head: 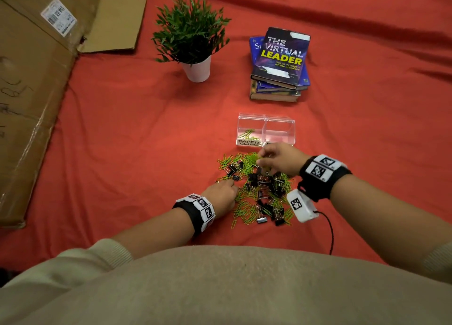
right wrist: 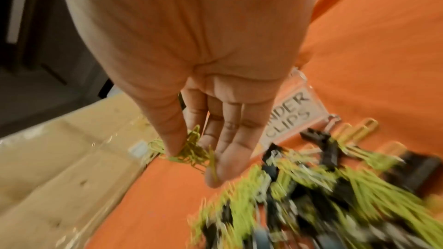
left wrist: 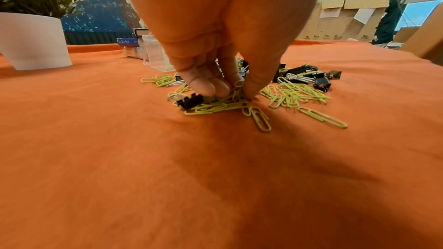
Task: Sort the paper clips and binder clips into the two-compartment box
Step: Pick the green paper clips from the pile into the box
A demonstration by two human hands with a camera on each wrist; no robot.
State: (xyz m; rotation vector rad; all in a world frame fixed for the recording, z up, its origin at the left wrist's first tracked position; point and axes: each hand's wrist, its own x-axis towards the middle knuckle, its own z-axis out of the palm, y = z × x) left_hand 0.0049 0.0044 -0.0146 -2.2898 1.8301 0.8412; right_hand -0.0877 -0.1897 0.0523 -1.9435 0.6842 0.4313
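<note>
A mixed pile (head: 259, 190) of green paper clips and black binder clips lies on the red cloth. Just beyond it stands the clear two-compartment box (head: 292, 126). Its left compartment, labelled PAPER CLIPS, holds a few green paper clips (head: 248, 135); the right one looks empty. My right hand (head: 260, 159) hovers over the pile's far edge, just in front of the box, and pinches a bunch of green paper clips (right wrist: 191, 150) between thumb and fingers. At the pile's left edge my left hand (left wrist: 236, 92) pinches green paper clips (left wrist: 215, 106) lying on the cloth, beside a black binder clip (left wrist: 190, 101).
A potted plant (head: 193, 38) stands at the back left and a stack of books (head: 278, 63) behind the box. Flattened cardboard (head: 31, 92) covers the left side. The BINDER CLIPS label (right wrist: 290, 118) shows in the blurred right wrist view. A person (left wrist: 386, 14) stands far off.
</note>
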